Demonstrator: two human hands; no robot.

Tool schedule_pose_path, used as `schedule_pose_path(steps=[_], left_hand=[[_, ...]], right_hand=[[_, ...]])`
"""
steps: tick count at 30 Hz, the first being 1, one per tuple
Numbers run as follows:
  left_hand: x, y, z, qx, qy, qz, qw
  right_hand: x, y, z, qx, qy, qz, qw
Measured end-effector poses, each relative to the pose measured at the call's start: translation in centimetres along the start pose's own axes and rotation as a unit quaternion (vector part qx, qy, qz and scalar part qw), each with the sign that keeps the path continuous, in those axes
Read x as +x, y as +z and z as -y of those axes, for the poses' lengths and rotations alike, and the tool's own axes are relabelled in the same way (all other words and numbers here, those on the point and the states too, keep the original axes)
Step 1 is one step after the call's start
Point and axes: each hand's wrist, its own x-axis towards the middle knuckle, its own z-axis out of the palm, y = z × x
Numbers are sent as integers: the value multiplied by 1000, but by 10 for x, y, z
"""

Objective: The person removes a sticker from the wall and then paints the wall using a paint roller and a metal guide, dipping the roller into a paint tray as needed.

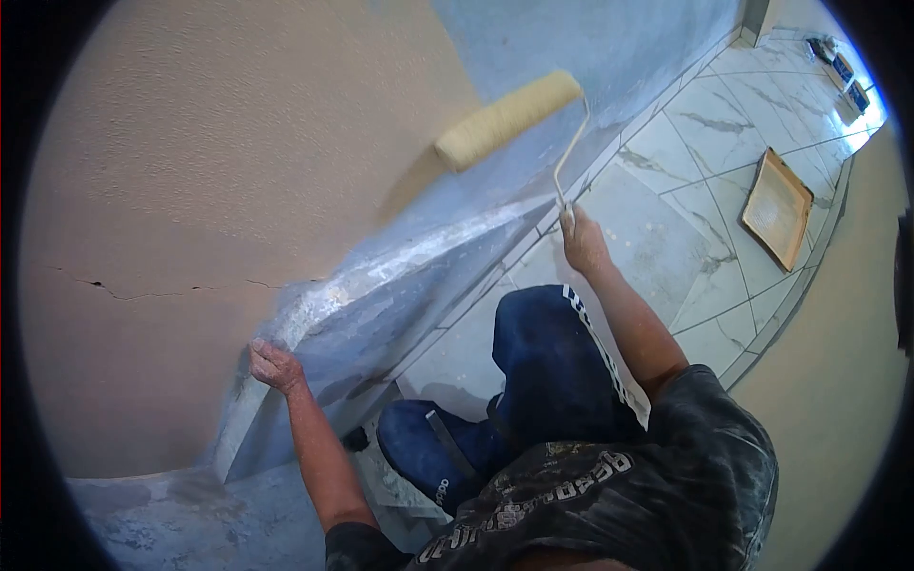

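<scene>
My right hand (583,242) is closed around the handle of a paint roller (509,119). The roller's long, cream-coloured sleeve lies against the wall, across the border between tan paint (238,124) and the bare bluish-grey surface (562,48). A bent wire frame runs from the sleeve's right end down to my grip. Lower left, my left hand (276,364) has its fingers curled at the bend of a narrow, whitish ledge (381,271) that juts from the wall. Pale dust coats this hand.
A shallow paint tray (778,209) with tan edges sits on the marbled floor tiles (705,124) to the right. Dark items (843,71) lie at the far end of the floor. A thin crack (143,293) crosses the tan wall. My knees, in blue trousers, are below the ledge.
</scene>
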Motion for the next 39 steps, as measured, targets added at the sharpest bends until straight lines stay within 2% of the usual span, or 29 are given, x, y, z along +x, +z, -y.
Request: schedule_pose_path(steps=[5, 8, 10, 12, 14, 16, 19, 21, 27, 29, 32, 34, 38, 39], left_hand=[[0, -3, -4, 10, -25, 25, 999], [3, -5, -6, -9, -45, 28, 999], [2, 0, -3, -22, -56, 48, 997], [-3, 2, 6, 36, 25, -3, 999], [-4, 2, 4, 23, 22, -2, 999], [1, 4, 7, 7, 22, -10, 1000], [3, 5, 3, -18, 13, -12, 1000], [1, 1, -3, -42, -44, 21, 998], [5, -7, -16, -18, -35, 13, 999], [6, -6, -16, -23, -39, 11, 999], [5, 1, -11, -23, -13, -24, 999], [4, -4, -10, -17, -39, 30, 999], [7, -7, -20, -19, -39, 19, 999], [8, -10, -21, -35, -58, 47, 997]], right_hand=[[5, 2, -24, -30, -8, 8, 999], [4, 3, -40, -59, 16, 43, 997], [2, 6, -34, -62, 0, 7, 998], [5, -5, -12, -54, 6, 16, 998], [13, -14, -5, -47, -5, 10, 999], [16, -19, -15, -80, 20, 46, 996], [8, -17, -22, -86, 3, 18, 996], [14, -24, -7, -77, 0, 21, 997], [25, -13, -4, -42, -39, 2, 998], [10, -13, -13, -60, -6, 24, 998], [0, -26, 9, -89, 4, 9, 996], [6, -48, 43, -76, 4, 22, 997], [21, -85, 110, -43, -68, -26, 996], [27, -96, 128, -41, -86, -48, 994]])
